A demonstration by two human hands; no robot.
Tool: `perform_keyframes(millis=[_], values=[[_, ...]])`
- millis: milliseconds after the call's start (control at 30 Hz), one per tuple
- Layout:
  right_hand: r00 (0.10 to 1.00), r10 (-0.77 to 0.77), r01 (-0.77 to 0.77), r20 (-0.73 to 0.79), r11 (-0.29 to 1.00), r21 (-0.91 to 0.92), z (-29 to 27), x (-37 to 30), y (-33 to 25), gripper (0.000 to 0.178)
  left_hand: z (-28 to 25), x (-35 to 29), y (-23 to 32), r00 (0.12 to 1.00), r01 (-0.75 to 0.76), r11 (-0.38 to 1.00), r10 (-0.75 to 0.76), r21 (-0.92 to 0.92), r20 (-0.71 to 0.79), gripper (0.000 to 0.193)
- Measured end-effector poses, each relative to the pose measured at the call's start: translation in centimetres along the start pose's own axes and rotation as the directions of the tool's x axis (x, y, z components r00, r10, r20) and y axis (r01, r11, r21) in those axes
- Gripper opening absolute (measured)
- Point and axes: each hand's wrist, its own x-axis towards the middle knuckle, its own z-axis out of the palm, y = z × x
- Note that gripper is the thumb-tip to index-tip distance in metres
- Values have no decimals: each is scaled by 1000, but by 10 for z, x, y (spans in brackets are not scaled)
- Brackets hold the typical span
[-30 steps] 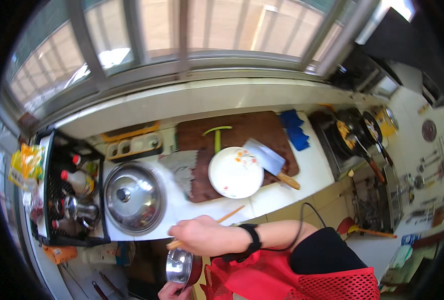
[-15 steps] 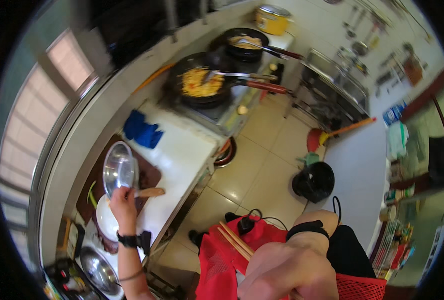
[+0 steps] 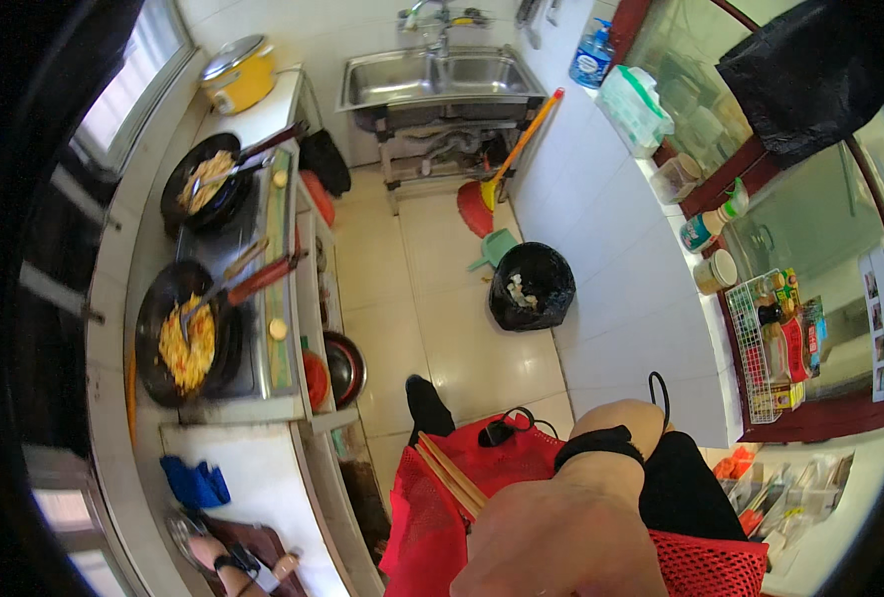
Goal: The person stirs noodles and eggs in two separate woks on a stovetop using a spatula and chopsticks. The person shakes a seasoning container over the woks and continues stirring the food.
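Note:
At the lower left, my left hand (image 3: 206, 550), with a watch on the wrist, is closed on the rim of a shiny metal bowl (image 3: 179, 534) above the brown cutting board (image 3: 253, 537). Beside it shows a wooden handle (image 3: 286, 566). Close below the view is the back of my right hand (image 3: 552, 542), its wrist wearing a black band. A pair of wooden chopsticks (image 3: 450, 476) sticks out from under that hand; its fingers are hidden. Scrambled yellow food (image 3: 188, 348) lies in the nearer wok (image 3: 158, 298), with a spatula (image 3: 221, 281) resting in it.
Another wok (image 3: 170, 204) with food stands farther along the stove, before a yellow cooker (image 3: 240, 85). A blue cloth (image 3: 195, 483) lies on the left counter. A double sink (image 3: 392, 85), broom (image 3: 477, 204), dustpan (image 3: 499, 247) and black-lined bin (image 3: 532, 289) are ahead.
The view has turned to the right, so stove and counter sit farther left and the sink is in front. My left hand stays at the metal bowl; the chopsticks remain with my right hand.

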Motion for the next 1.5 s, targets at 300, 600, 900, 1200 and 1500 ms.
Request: perform_keyframes(millis=[300,600,900,1200,1500], values=[[910,415,-272,-8,580,-768,-157,65,78,21,-191,-86,122,957,-117,945,26,-305,-288,45],[648,-401,-692,-647,-665,-281,-513,77,-30,68,-345,-142,291,587,-673,592,63,-443,-807,18],[483,-13,-535,-876,-796,-283,-641,99,-97,48,-379,-235,448,399,-914,142,493,-380,-773,23],[611,308,-613,-730,-399,-682,-499,120,-58,40,-372,-320,588,231,-648,-391,717,-653,-658,51],[594,803,-420,-53,253,-871,-291,140,52,56,-379,-321,565,527,-625,-261,555,-736,-644,78]])
